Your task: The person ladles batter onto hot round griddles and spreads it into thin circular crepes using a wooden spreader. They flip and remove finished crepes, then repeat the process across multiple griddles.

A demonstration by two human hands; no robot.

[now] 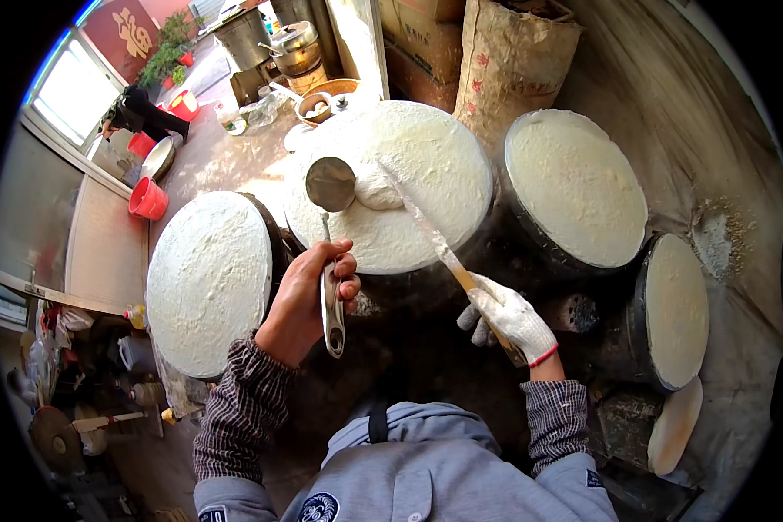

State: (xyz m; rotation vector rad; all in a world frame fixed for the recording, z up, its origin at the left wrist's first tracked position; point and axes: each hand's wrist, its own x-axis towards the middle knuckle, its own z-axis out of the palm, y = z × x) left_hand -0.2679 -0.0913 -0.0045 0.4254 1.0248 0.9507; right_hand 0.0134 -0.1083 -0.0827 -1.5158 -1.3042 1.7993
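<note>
My bare left hand (316, 284) grips the handle of a metal ladle (331, 184), whose round bowl is above the middle round griddle. My right hand (506, 312), in a white knit glove with a red hem, is closed around a long wooden spatula (438, 245) caked with pale batter. The spatula's tip meets a soft mound of batter or dough (377, 188), right beside the ladle's bowl. A spread pale layer (434, 153) covers the middle griddle around that mound. Whether the ladle's bowl touches the layer, I cannot tell.
Round griddles with pale layers stand at left (210, 284), right (574, 189) and far right (677, 312). Behind are a big paper sack (512, 65), a bowl of eggs (314, 107) and a metal pot (295, 49). Near red buckets (148, 199), a person (145, 111) bends over.
</note>
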